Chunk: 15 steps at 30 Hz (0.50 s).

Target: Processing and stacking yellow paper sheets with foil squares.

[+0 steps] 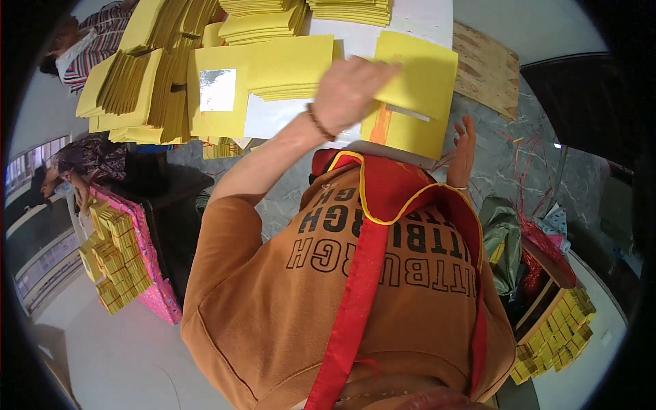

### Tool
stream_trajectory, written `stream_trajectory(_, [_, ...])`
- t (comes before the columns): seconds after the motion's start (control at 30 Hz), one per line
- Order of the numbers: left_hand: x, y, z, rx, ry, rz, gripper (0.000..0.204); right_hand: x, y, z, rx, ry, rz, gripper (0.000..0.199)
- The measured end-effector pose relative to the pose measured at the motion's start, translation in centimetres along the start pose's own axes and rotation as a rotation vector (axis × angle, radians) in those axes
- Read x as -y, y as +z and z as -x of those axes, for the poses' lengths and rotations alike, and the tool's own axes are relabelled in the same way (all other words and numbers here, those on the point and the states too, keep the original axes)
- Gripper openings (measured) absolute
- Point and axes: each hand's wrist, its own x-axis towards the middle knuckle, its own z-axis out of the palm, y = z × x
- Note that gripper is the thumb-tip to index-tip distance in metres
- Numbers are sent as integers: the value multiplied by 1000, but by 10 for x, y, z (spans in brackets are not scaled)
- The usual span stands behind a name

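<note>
My left hand [350, 89] reaches forward over the white table [424, 17] and grips the left edge of a yellow paper sheet [422, 82], lifting it off the table. The sheet carries an orange stripe and a thin silver strip near its lower edge. My right hand [465, 147] hovers just below the sheet's right corner, fingers apart and holding nothing. A bead bracelet sits on my left wrist. My brown shirt and a red apron strap fill the lower middle of the view.
Stacks of yellow paper [147, 82] cover the table's left and far side; one sheet bears a silver foil square [217, 89]. A wooden board [486, 68] lies right. Two other people sit at left. Pink tray of yellow bundles [126, 263] left, more bundles [557, 328] right.
</note>
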Motion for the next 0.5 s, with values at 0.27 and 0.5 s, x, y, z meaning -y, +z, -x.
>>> stream_trajectory(0.27, [95, -39, 81, 266, -242, -399, 55, -9, 2, -6, 38, -35, 152, 36])
stream_trajectory(0.5, [107, -20, 109, 519, -340, -348, 60, -8, 5, -6, 132, -86, 200, 30])
